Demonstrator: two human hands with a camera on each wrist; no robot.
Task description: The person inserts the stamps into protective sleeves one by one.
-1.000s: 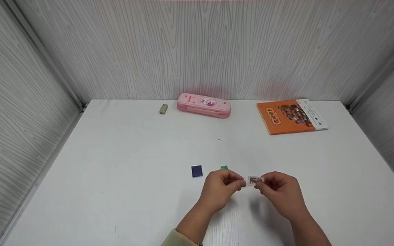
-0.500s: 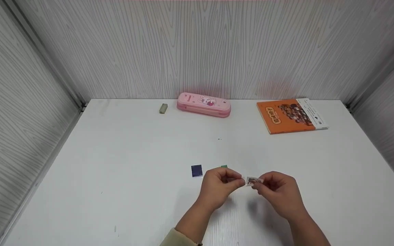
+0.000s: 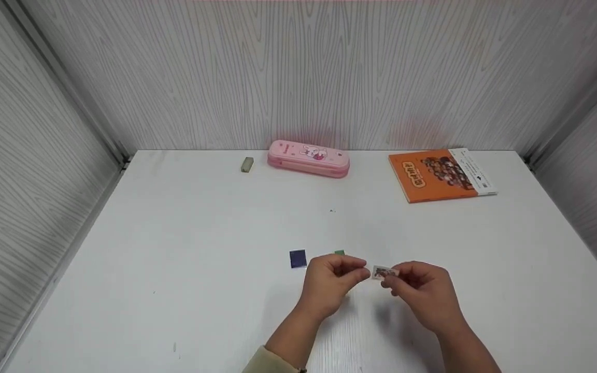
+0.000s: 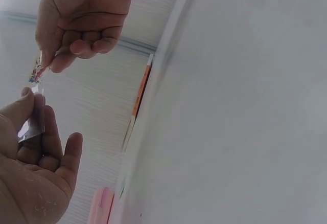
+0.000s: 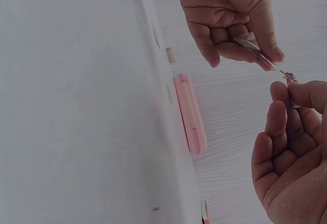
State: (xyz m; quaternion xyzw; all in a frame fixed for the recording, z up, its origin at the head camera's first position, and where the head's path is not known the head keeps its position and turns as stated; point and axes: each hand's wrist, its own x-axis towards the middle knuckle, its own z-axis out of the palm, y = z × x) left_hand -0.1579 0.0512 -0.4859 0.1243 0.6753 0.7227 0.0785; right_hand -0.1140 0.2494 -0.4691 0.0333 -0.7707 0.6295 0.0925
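Between thumb and fingers my right hand point(image 3: 425, 292) pinches a small card with a colourful printed picture point(image 3: 382, 272), held above the white table. My left hand point(image 3: 329, 285) pinches a clear plastic sleeve point(image 4: 33, 126) just left of the card. In the right wrist view, the sleeve point(image 5: 250, 42) pokes out behind the left fingers and its other end meets the printed card point(image 5: 288, 76). A dark blue square point(image 3: 298, 258) lies flat to the left of the left hand. Behind that hand a green piece point(image 3: 340, 252) shows, mostly hidden.
Along the back of the table point(image 3: 200, 223) lie a small greenish-grey block point(image 3: 247, 165), a pink pencil case point(image 3: 309, 158) with a rabbit print and an orange book point(image 3: 436, 176). Pale wood-grain panels point(image 3: 298, 77) enclose the back and sides.
Both hands have shifted very slightly left, with the card tilting a little between them. The things on the table have stayed put.
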